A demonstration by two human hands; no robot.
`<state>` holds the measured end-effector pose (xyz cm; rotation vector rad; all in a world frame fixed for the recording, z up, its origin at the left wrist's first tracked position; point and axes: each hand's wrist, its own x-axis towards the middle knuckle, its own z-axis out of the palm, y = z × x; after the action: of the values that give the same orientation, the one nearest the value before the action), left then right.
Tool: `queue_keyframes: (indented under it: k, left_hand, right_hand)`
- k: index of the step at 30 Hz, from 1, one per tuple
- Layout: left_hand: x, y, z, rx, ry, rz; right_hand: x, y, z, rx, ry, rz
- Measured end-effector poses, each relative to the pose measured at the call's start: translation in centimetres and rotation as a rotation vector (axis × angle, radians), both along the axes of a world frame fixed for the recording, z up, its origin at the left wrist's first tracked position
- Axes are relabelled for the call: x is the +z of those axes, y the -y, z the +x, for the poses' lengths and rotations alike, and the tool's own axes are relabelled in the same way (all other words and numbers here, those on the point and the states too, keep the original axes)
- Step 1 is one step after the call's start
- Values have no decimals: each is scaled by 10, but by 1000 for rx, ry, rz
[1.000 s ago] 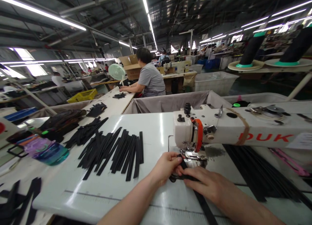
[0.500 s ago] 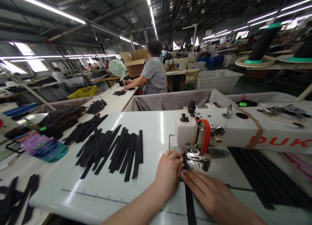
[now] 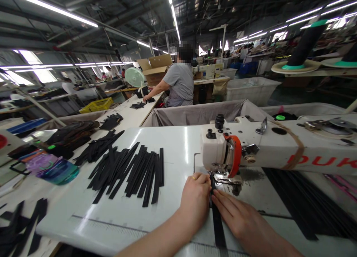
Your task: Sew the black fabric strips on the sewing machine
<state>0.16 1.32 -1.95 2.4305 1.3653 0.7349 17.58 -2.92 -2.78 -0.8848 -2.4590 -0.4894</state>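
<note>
Black strip (image 3: pixel 218 227) on the pale machine table, long axis running near to far, its far end pointing at the presser foot (image 3: pixel 224 179) and leaning slightly left. Right hand (image 3: pixel 240 214): fingers straight, close together, tips against the strip; cannot tell if it grips. Left hand (image 3: pixel 196 197): curled narrow, pinching the strip's left side near the foot. I judge this piece partway: lined up at the foot, stitching unconfirmed, its near length still clear of it. Longer strips (image 3: pixel 295 201) lie under the machine arm (image 3: pixel 264 149), probably waiting; shorter ones (image 3: pixel 143 171) fan out left, perhaps finished. Farther off, a grey-shirted person (image 3: pixel 180 82) reaches over another table.
</note>
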Motion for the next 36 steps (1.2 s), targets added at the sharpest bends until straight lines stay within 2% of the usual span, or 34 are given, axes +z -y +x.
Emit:
queue_keyframes:
  k: [8,15,21,26,36]
  left_hand:
    - [2,-1,2,-3,-14,3]
    - [10,-3,3,20,-12,-5]
    - [11,-2,3,38,21,-43]
    - [12,0,3,35,47,-62]
    - [13,0,2,27,19,-81]
  right_hand:
    - [1,-2,2,23,-13,-32]
    - [14,-12,2,-2,-21,-79]
    - [28,-13,12,138,-139,-288]
    - [32,-8,17,240,-212,-474]
    - [25,-22,20,136,-178,-365]
